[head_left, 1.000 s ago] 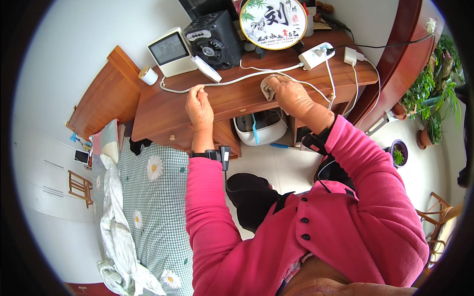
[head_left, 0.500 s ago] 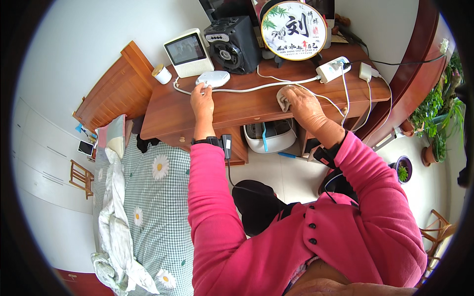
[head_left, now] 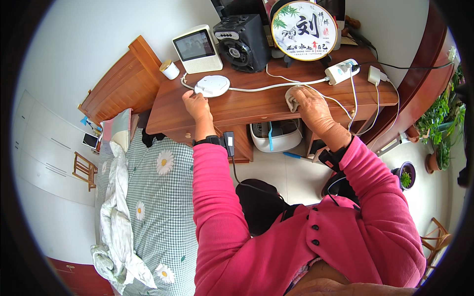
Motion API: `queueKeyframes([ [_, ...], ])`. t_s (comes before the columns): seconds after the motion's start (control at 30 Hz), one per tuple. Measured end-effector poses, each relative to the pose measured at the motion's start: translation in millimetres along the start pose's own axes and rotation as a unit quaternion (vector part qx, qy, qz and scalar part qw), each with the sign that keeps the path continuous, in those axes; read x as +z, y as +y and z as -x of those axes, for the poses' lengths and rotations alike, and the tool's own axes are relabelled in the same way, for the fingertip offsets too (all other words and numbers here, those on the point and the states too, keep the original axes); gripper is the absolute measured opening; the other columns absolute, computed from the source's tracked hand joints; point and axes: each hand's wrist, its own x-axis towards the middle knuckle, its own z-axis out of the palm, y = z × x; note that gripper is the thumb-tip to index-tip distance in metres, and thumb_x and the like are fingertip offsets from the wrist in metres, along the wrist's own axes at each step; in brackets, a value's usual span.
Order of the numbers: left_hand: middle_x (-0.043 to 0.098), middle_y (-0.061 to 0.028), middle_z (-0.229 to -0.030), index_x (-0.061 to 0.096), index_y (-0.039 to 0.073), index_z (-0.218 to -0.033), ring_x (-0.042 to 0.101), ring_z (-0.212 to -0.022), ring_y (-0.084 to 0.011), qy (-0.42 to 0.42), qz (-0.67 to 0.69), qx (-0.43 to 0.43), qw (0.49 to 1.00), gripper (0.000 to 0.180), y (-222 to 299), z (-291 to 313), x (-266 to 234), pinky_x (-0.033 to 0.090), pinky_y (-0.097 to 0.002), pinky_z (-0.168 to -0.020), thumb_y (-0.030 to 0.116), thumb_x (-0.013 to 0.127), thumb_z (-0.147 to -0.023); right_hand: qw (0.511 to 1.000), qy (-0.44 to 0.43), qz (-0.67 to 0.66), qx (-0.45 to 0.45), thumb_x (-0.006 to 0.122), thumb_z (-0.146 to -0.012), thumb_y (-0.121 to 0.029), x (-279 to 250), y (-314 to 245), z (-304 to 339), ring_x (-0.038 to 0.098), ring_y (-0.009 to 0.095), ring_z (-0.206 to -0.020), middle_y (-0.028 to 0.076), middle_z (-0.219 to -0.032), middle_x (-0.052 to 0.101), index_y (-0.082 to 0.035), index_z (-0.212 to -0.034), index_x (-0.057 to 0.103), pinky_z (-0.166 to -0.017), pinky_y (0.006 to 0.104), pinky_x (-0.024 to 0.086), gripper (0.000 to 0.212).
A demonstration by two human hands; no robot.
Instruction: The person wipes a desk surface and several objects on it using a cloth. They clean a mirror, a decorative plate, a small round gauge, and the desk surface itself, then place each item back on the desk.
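right hand (head_left: 313, 107) grips a bunched cloth (head_left: 291, 100) against the desk (head_left: 237, 105), on the near side of the white cable (head_left: 252, 90). left hand (head_left: 199, 109), fingers partly curled, is at the rim of the white round device (head_left: 213, 85); whether it grips or only hovers cannot be told from this view. recommended: spread the cloth flat under the fingers, keep pressure even, and hold strokes clear of the cable.
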Motion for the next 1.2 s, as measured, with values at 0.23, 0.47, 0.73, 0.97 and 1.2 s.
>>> queueKeyframes([
  [0.23,0.06,-0.0134,-0.099,0.045,0.002,-0.118,0.064,-0.081,-0.0184,-0.013,0.0,-0.017,1.0,0.031,19,12,-12,0.058,-0.0295,-0.065,-0.005,0.053,-0.089,1.0,0.008,0.012,-0.01,0.057,-0.078,0.0,5,5,3,0.061,0.032,-0.106,0.013,-0.108,0.066,-0.006,-0.105,0.059,-0.094,0.0412,0.048,0.028],
  [0.47,0.06,-0.009,-0.099,0.05,0.0,-0.117,0.062,-0.082,-0.015,-0.057,-0.103,0.356,0.927,0.028,48,71,3,0.053,-0.0264,-0.073,-0.007,0.053,-0.09,0.999,-0.03,-0.019,0.027,0.056,-0.073,0.005,2,4,3,0.057,0.034,-0.115,0.014,-0.117,0.064,-0.007,-0.112,0.058,-0.101,0.0428,0.044,0.041],
  [0.73,0.054,-0.007,-0.091,0.05,0.0,-0.117,0.056,-0.077,-0.0135,-0.16,-0.033,0.323,0.932,0.029,57,142,34,0.05,-0.0278,-0.073,-0.008,0.052,-0.09,0.899,0.047,-0.331,0.282,0.057,-0.094,-0.008,-18,11,0,0.065,0.028,-0.093,0.018,-0.103,0.066,-0.008,-0.122,0.056,-0.083,0.034,0.051,0.028],
  [0.97,0.054,-0.0062,-0.096,0.049,0.001,-0.117,0.054,-0.079,-0.0103,-0.168,-0.004,0.318,0.933,0.028,39,159,40,0.049,-0.0252,-0.073,-0.009,0.051,-0.091,0.861,0.034,-0.411,0.299,0.055,-0.097,-0.01,-14,17,2,0.061,0.018,-0.095,0.012,-0.105,0.067,-0.004,-0.126,0.054,-0.086,0.0311,0.05,0.031],
  [1.2,0.058,-0.0061,-0.11,0.051,0.007,-0.122,0.058,-0.1,-0.0139,-0.172,0.231,0.025,0.957,0.028,45,170,33,0.051,-0.0308,-0.086,0.0,0.052,-0.095,0.658,-0.002,-0.659,0.363,0.054,-0.097,-0.012,-29,9,-3,0.061,0.014,-0.096,0.008,-0.109,0.065,0.0,-0.129,0.05,-0.084,0.0277,0.051,0.035],
])
